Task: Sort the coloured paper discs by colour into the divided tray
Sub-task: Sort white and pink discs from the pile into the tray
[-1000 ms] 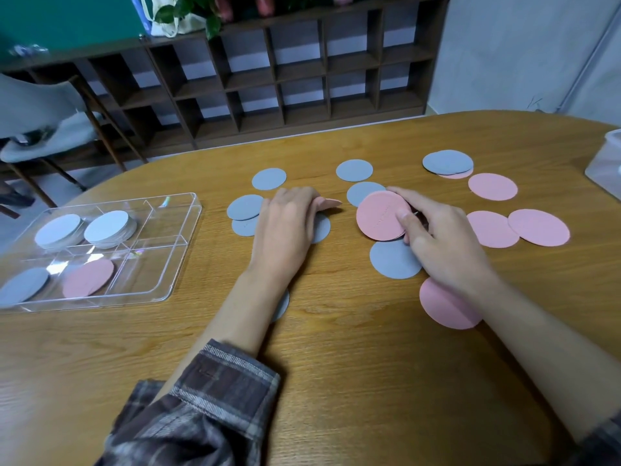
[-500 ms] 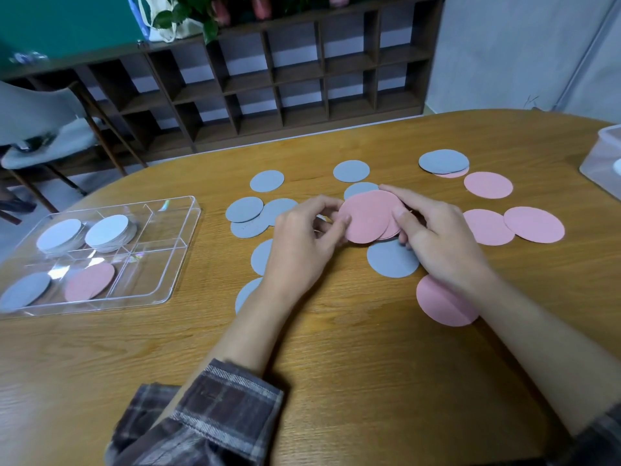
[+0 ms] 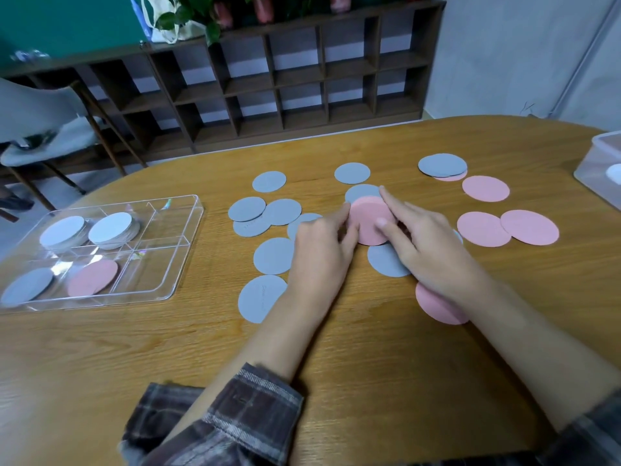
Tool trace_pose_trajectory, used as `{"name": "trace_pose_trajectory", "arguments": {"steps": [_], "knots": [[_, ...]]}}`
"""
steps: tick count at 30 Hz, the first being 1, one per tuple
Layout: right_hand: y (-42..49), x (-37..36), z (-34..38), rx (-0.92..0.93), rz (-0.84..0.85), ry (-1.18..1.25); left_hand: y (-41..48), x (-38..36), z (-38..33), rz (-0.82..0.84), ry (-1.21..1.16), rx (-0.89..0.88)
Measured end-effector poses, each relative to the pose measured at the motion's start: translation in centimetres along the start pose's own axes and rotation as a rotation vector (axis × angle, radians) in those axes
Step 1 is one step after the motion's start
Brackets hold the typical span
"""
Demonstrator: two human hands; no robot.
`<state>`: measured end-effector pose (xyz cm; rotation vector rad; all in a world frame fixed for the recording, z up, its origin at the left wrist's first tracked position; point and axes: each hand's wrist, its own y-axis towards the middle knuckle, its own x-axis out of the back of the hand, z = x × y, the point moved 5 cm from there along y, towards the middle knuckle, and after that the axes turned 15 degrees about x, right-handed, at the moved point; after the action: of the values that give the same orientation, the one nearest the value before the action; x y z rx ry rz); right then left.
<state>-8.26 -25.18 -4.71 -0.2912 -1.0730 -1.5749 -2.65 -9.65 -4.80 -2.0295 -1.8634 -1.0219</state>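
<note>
both hands [image 3: 433, 243] grip pink disc [image 3: 368, 218]

Matt paper discs [image 3: 368, 220], glossy plastic tray [image 3: 174, 264]

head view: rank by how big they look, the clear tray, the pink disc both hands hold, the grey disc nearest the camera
1. clear tray, by far the largest.
2. and 3. grey disc and pink disc: too close to rank; the hands cover part of both, and the grey one lies nearer the camera.

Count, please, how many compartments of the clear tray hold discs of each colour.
Tray compartments with discs in them:
White discs: 2
Blue-grey discs: 1
Pink discs: 1
Total: 4
</note>
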Motion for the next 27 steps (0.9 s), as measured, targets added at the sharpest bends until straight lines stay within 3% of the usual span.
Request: {"name": "trace_pose_trajectory", "arguments": {"steps": [4,10,14,21,27], "knots": [[-0.1,0.3,-0.1,0.043,-0.069,-0.052,-0.2,-0.3,-0.3,-0.015,0.087,-0.082],[-0.7,1.4,-0.5,0.008,-0.109,0.068,-0.5,0.1,-0.2,0.044,-0.124,0.005],[-1.6,3.7,-1.2,-0.013,-0.136,0.082,-1.4,0.1,-1.7,0.008,-0.150,-0.087],[-5.0,7.9,-3.5,-0.038,-0.133,-0.008,-4.2,-4.0,-4.5,0.440,-0.004,-0.305],[-6.8,8.4,-5.4,-0.048,-0.231,0.007,-4.0,-5.5,-4.4,0.544,0.091,-0.283]]}}
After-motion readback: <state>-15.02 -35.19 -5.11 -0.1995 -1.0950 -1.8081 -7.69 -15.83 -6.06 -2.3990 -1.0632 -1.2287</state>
